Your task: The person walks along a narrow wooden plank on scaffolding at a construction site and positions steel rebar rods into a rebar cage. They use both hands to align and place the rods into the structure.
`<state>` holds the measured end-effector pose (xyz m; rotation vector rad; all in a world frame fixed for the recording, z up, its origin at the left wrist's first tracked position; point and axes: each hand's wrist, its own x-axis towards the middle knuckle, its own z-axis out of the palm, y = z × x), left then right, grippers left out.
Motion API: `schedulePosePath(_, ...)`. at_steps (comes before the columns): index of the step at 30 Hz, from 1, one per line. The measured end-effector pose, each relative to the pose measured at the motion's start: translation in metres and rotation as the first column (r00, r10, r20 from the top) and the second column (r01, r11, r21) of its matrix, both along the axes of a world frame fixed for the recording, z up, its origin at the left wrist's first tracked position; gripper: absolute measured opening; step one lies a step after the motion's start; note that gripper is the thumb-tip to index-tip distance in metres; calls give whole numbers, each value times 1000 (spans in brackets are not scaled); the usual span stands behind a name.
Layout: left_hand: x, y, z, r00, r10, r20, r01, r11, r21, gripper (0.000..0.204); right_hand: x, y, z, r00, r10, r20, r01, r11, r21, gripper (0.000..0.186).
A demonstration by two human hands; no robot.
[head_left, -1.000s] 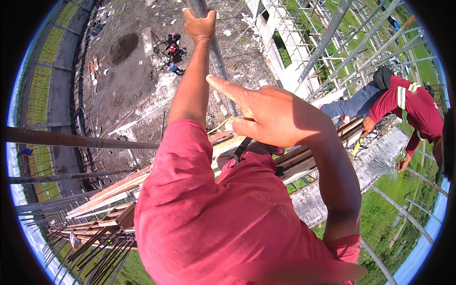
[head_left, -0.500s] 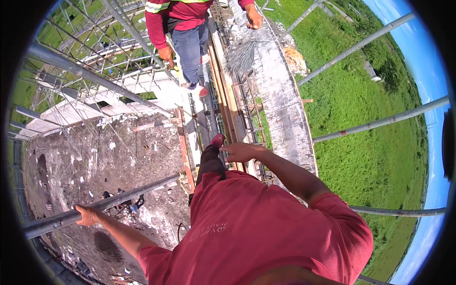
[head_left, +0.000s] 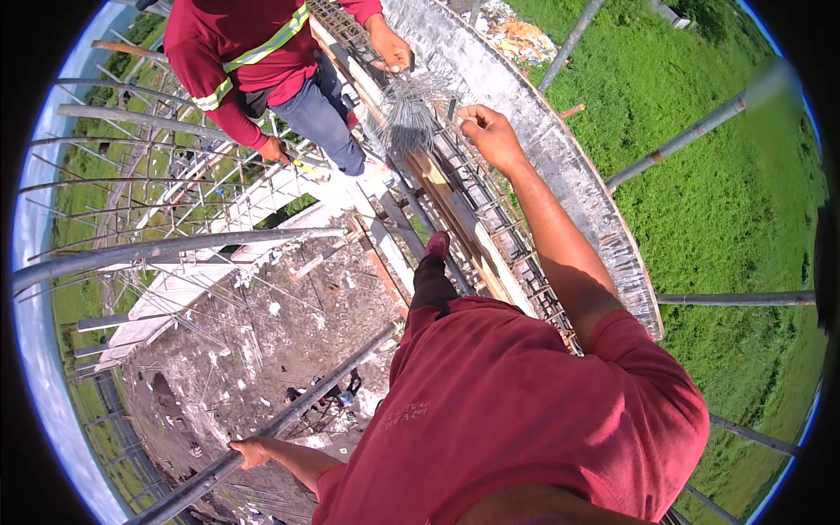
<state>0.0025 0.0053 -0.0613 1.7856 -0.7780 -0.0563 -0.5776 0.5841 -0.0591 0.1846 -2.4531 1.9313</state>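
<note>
Low on the left, my left hand (head_left: 251, 451) is wrapped round a grey metal scaffold pipe (head_left: 302, 408). My right hand (head_left: 492, 136) is stretched forward with fingers half curled and thumb and index apart, and I see nothing held in it. Just left of it is a bundle of thin grey tie wire (head_left: 409, 122), spread like a brush. A co-worker's hand (head_left: 389, 48) is at the bundle's upper end. The co-worker's other hand (head_left: 274, 150) holds a yellow-handled tool (head_left: 306, 166).
Wooden planks (head_left: 472, 232) and a rebar cage (head_left: 534, 284) run along the narrow walkway. A curved concrete ledge (head_left: 604, 219) borders it on the right, with grass far below. Left lies a deep drop to a littered floor (head_left: 262, 350). Scaffold pipes (head_left: 175, 249) cross both sides.
My right hand has reached forward from beside my body toward the wire bundle. The view has turned. The co-worker now stands nearer, with a hand at the bundle. My left hand still grips the pipe.
</note>
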Motion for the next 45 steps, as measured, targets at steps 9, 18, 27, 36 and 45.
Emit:
schedulePosePath(9,-13,14,1,997,81,15,-82,979,188,73,-162,15,-3,989,67,131,-116,905,409,71)
schedulePosePath(18,-34,-9,-59,793,512,331,-595,768,237,72,-165,2,-31,957,254,-141,-129,806,577,46)
schedulePosePath(27,-382,217,-93,-155,-921,-357,897,-283,340,59,-102,-13,-4,954,0,-300,99,944,316,35)
schedulePosePath(36,-650,416,60,-861,-343,375,505,-657,560,57,-78,-20,14,896,18,-443,153,926,347,31)
schedulePosePath(45,-689,409,13,-893,-216,394,448,-491,747,47,-59,-24,4,960,-66,-270,124,972,202,30)
